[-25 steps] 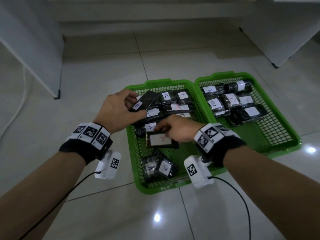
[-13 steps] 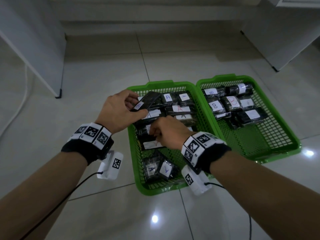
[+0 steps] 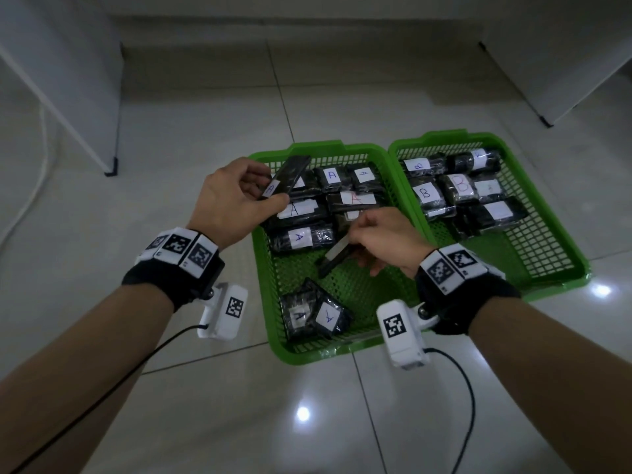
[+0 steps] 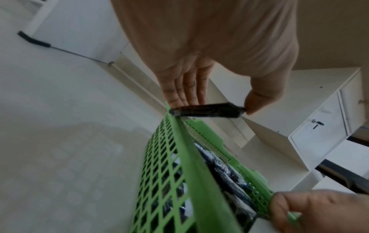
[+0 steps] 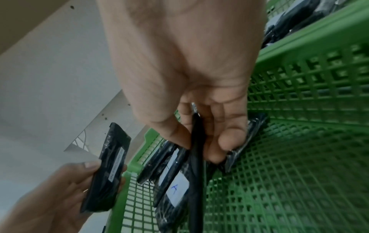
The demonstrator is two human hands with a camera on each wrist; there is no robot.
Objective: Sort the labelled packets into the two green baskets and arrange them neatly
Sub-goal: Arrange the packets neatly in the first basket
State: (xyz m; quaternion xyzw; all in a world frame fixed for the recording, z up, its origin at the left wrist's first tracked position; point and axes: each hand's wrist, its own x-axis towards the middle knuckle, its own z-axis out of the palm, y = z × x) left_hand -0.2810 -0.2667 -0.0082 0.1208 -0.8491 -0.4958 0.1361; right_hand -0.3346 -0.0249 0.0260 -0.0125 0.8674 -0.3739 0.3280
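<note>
- Flat black plastic-wrapped packet (image 3: pixel 337 257), on edge, long axis running diagonally from near-left to far-right, low over the left green mesh basket (image 3: pixel 273 299).
- Right hand (image 3: pixel 383 239) pinches it, thumb against fingers.
- Left hand (image 3: pixel 227 203) pinches another labelled black packet (image 3: pixel 285 177), tilted, pointing far-right above that basket's far-left corner.

1. The right hand (image 5: pixel 185 82) reaches down into a green plastic mesh basket (image 5: pixel 299 157), thumb and fingers (image 5: pixel 231 138) pinching a thin black wrapped packet (image 5: pixel 196 157) held on edge.
2. Just beneath lie more black film-wrapped packets; one white label with a blue "A" (image 5: pixel 175 189) faces up.
3. At lower left, the left hand (image 5: pixel 55 193) grips another black flat packet with a pale strip label (image 5: pixel 108 168), just outside the basket's rim.
</note>
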